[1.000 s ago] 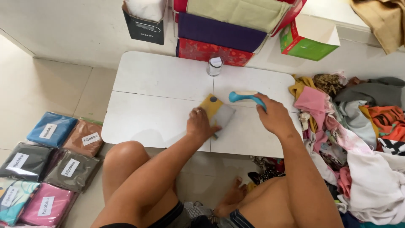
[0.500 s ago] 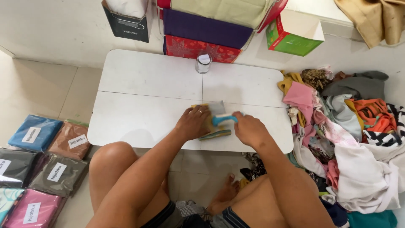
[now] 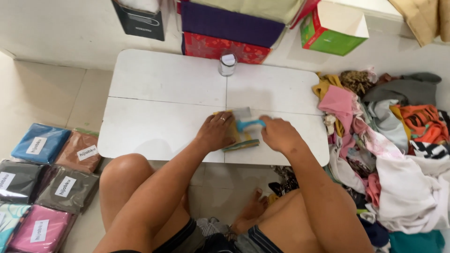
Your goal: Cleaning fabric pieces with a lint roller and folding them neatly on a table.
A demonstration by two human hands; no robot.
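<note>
the left hand (image 3: pixel 215 132) lies flat, fingers pressed down on one small yellow packet (image 3: pixel 241 140) in clear plastic, which rests on the near half of the low white table (image 3: pixel 159 98), close to the middle seam. the right hand (image 3: pixel 280 134) is closed round the handle of one teal tool (image 3: pixel 249 124), whose head sits on the packet's upper edge just beside the left fingers. a ring shows on one finger of the left hand.

one small glass jar (image 3: pixel 227 64) with a pale lid stands upright at the far edge of the table, well apart from both hands.

on the floor to the left lie six bagged cloths in view, each with a white label: one blue (image 3: pixel 40 143), one brown (image 3: pixel 79 152), two dark grey (image 3: pixel 65 187), one pink (image 3: pixel 40 229), and one patterned one cut off by the frame edge.

to the right of the table sits one loose heap of mixed clothes (image 3: pixel 398 140), pink, orange, white and grey among them. beyond the table stand one green and red carton (image 3: pixel 330 35), one dark bag (image 3: pixel 138 18), and a stack of folded cloths (image 3: pixel 229 28) in purple, red and beige.
</note>
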